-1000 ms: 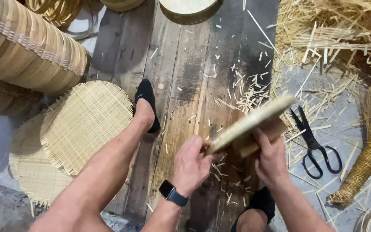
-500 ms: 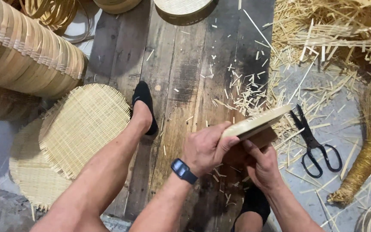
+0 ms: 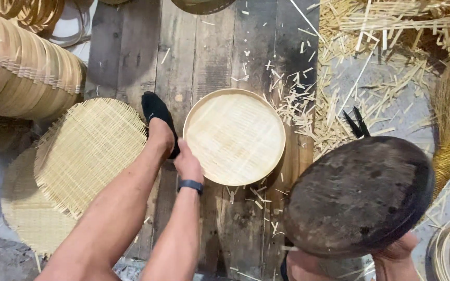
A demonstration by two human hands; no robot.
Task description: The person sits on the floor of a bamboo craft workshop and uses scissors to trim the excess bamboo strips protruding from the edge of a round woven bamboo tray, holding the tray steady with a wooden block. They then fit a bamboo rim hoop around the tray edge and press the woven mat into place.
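While the left hand point(image 3: 188, 164) grips the near-left rim of a round, pale woven bamboo tray point(image 3: 234, 136), the right hand point(image 3: 399, 255) holds up a dark, round wooden board point(image 3: 358, 195).

The tray lies flat on the dark plank floor point(image 3: 209, 47), about midway across the planks, with the left hand's fingers curled shut over its rim beside a foot in a black sock point(image 3: 157, 112). The right hand, at the bottom right edge of the view, is mostly hidden under the board it grasps, so how far its fingers close cannot be told. Black scissors point(image 3: 358, 124) peek out past the board's far edge among scattered bamboo offcuts point(image 3: 308, 104). Flat woven bamboo mats point(image 3: 87, 151) lie stacked at the planks' left edge.
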